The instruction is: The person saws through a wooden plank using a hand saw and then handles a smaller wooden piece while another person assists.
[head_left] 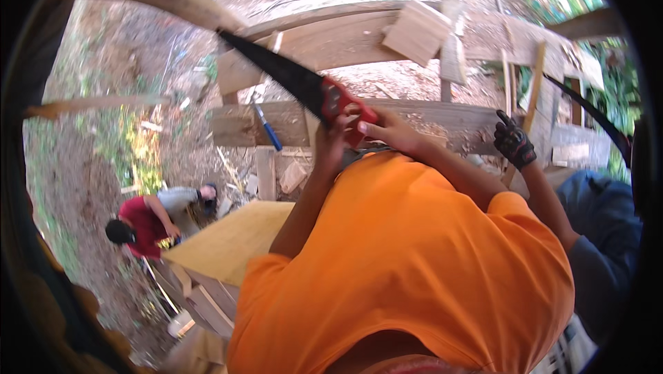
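A hand saw with a dark blade and a red handle is up in front of my body. Its blade slants toward the far left, the tip overlapping a wooden pole in the picture. My left hand is closed on the near-left side of the handle. From the right, my right hand closes on the same handle, its thumb against the red grip. Both hands are bare. Behind the saw, a wooden plank runs across, and I cannot tell whether the blade touches any wood.
Beside me at right, another person's gloved hand is raised; a second saw is near them. A blue-handled tool leans by the plank. A square board lies farther off. Another person bends near a yellowish panel.
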A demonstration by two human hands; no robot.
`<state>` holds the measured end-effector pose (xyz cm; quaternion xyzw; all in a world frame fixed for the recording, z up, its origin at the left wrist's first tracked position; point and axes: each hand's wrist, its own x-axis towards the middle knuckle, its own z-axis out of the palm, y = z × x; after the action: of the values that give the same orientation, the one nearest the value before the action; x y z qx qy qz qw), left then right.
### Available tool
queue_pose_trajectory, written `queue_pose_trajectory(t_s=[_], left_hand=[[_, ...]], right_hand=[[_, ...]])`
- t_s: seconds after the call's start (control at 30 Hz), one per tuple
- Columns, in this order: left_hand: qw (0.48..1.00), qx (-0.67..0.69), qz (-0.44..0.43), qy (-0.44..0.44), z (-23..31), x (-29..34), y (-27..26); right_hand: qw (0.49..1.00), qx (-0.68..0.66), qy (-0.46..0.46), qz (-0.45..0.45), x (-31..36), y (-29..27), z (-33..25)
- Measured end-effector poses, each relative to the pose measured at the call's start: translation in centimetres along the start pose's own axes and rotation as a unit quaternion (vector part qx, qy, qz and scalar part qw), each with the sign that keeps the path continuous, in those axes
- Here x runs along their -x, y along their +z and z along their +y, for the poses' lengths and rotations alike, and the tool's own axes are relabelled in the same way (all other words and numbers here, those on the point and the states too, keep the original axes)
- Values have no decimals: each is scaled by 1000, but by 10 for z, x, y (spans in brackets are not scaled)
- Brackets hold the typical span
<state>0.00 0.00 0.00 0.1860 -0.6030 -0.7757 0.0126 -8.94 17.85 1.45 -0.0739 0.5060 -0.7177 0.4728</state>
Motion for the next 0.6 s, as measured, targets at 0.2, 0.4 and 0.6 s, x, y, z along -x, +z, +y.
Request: queue_pose_trajectory(t_s=[0.2, 0.4, 0.6], left_hand=[[977, -212, -11, -26, -20, -25, -14], [740, -637, 211, 43, -96, -25, -88], [721, -646, 221, 114, -101, -54, -120]], right_hand=[[993, -16, -62, 97, -27, -30, -8], [981, 125, -89, 120, -2, -36, -55], [958, 270, -49, 86, 8, -18, -89]])
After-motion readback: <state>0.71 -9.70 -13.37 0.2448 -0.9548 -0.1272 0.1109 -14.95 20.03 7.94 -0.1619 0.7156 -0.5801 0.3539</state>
